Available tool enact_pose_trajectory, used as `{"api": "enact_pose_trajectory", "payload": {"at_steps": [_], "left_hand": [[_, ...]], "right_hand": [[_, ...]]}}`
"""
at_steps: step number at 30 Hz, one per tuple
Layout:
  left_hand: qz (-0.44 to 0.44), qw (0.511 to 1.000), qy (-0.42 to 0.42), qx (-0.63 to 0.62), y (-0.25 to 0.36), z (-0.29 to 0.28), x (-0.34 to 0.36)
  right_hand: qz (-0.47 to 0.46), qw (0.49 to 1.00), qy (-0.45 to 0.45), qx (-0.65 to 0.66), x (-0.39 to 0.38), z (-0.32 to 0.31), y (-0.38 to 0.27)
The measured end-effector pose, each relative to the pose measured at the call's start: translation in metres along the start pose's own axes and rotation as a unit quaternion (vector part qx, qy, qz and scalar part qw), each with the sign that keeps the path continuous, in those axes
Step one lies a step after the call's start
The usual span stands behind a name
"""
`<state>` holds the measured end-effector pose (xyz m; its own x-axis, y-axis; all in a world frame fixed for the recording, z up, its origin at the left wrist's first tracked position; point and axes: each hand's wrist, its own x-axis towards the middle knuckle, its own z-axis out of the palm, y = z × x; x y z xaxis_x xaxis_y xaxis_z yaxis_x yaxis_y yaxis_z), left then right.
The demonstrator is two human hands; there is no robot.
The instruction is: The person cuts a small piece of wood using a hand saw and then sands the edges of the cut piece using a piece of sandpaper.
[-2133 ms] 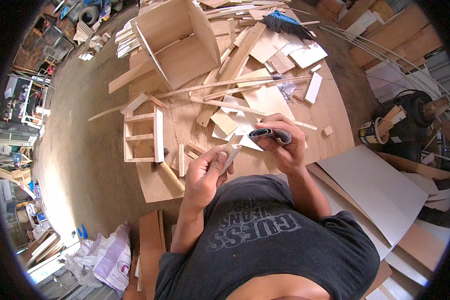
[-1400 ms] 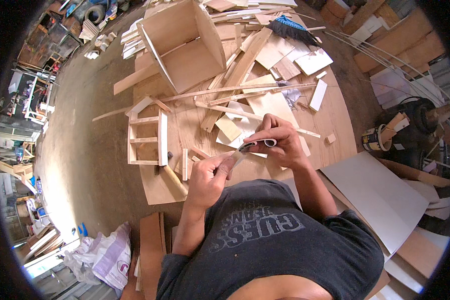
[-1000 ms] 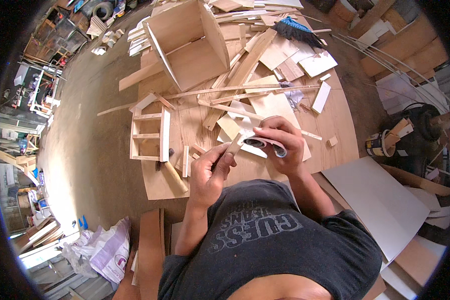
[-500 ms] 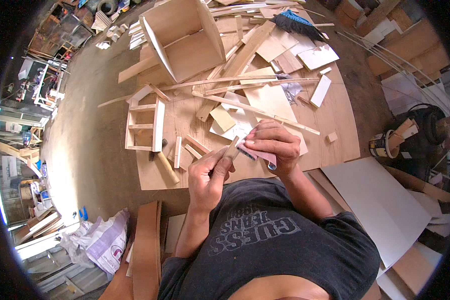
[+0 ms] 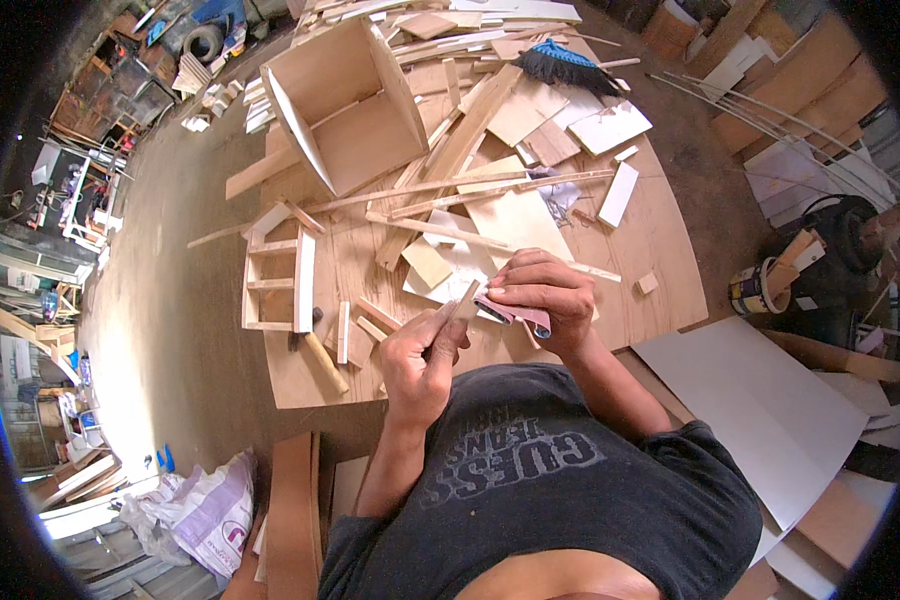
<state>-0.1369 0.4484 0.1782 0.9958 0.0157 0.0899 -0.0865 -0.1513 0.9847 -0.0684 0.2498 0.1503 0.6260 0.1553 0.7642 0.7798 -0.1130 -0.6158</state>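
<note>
Close above the table's near edge, my left hand (image 5: pixel 420 362) is closed round a short wood strip (image 5: pixel 466 301) whose end sticks up past the thumb. My right hand (image 5: pixel 547 298) pinches a folded, pinkish sheet of sandpaper (image 5: pixel 523 317) with a dark underside. The sandpaper lies against or right beside the strip's upper end; contact is hard to make out. Beyond my hands, a small wooden frame with cross slats (image 5: pixel 276 275) stands on the table at the left. A hammer (image 5: pixel 322 358) with a wooden handle lies just in front of it.
The plywood table (image 5: pixel 660 235) bears many offcuts and long strips. An open wooden box (image 5: pixel 360 115) stands at the far left, a blue brush head (image 5: pixel 562 66) at the far right. Right of the table are a bucket (image 5: pixel 760 287) and a large pale panel (image 5: pixel 760 400).
My view has shifted slightly, so the table and its things sit a little further left and lower. Both hands keep their grips on the strip and the sandpaper.
</note>
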Motion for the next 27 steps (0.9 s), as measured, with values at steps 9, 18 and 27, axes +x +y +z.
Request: {"api": "enact_pose_trajectory", "payload": {"at_steps": [9,18,27], "left_hand": [[0.005,1.0,-0.002,-0.005,0.007,-0.004,0.003],[0.001,1.0,-0.023,0.012,0.005,-0.003,0.008],[0.0,1.0,-0.008,0.009,0.0,-0.002,0.011]], "right_hand": [[0.01,1.0,0.011,0.011,0.0,-0.001,0.005],[-0.016,1.0,0.006,0.017,-0.002,-0.001,0.01],[-0.04,0.999,-0.011,0.015,0.003,0.0,0.012]]}}
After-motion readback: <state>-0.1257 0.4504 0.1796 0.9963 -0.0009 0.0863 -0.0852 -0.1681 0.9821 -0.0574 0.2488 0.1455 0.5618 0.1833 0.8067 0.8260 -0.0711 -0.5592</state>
